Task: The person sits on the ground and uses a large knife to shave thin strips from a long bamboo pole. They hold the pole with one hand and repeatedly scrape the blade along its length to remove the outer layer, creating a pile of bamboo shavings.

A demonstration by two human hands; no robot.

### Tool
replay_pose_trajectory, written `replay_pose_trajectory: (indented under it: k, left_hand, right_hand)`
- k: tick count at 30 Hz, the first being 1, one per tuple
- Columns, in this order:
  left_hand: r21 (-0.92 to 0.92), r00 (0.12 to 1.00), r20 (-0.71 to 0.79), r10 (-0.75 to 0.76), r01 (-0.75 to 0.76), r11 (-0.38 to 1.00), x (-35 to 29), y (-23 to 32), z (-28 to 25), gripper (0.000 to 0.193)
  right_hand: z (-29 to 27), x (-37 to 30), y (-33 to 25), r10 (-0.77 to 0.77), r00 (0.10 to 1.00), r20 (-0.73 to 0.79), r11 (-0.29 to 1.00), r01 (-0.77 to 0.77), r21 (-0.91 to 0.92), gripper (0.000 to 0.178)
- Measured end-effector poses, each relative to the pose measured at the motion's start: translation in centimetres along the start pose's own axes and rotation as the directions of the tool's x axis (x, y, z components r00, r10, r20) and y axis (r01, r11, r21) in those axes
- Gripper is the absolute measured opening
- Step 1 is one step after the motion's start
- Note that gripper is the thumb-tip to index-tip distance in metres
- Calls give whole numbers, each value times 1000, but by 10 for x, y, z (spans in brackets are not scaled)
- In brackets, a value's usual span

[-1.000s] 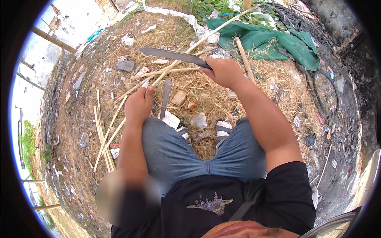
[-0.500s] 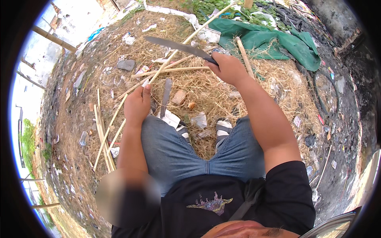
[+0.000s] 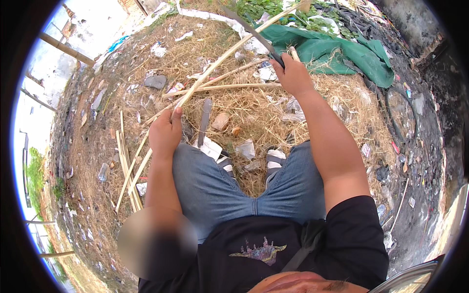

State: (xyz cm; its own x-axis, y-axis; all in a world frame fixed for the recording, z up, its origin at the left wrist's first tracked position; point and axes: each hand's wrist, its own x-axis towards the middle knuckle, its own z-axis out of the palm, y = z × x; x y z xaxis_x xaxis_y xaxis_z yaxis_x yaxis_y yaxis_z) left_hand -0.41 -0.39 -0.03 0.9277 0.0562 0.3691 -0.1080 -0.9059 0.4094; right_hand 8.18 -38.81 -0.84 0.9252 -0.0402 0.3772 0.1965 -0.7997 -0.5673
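Seated on straw-strewn ground, I watch the left hand [image 3: 165, 133] wrap fully closed around a long, pale, thin bamboo stick [image 3: 229, 52], gripping it low near the knee so that the stick slants up and away to the right, its far end reaching the top of the view. Held that way, the upper length of the stick lies clear of the legs and within the blade's reach. The right hand [image 3: 294, 74] is fisted tight on the handle of a long dark-bladed machete [image 3: 251, 32], raised above the stick with the blade pointing up and left (the edge looks angled toward the stick, though the fisheye bend makes that hard to judge). Blade and stick appear to cross near the top, and I cannot tell whether they touch.

More split pale bamboo strips [image 3: 128, 168] lie bundled on the ground beside the left knee, near at hand. A crumpled green tarpaulin [image 3: 337, 53] lies beyond the right hand, and a flat grey stone [image 3: 155, 81] sits well off to the left amid litter. A second dark flat blade [image 3: 203, 117] seems to rest in the straw just before the knees.
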Motion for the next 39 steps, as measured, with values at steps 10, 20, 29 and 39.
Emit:
replay_pose_trajectory:
  k: [10,20,29,39]
  left_hand:
    - [29,996,79,-44,42,999,1,0,0,55]
    - [68,998,65,16,-21,997,2,-1,0,54]
    - [92,999,6,36,-37,995,0,3,-3,56]
    - [75,999,37,-22,20,997,1,3,-6,54]
  right_hand:
    - [9,-19,-32,-290,940,180,949,306,-70,36]
    - [9,-16,-30,-220,963,155,974,227,-27,37]
    - [-1,1,29,30,999,-44,997,-33,-70,42]
    - [0,2,15,104,994,39,993,-106,50,46]
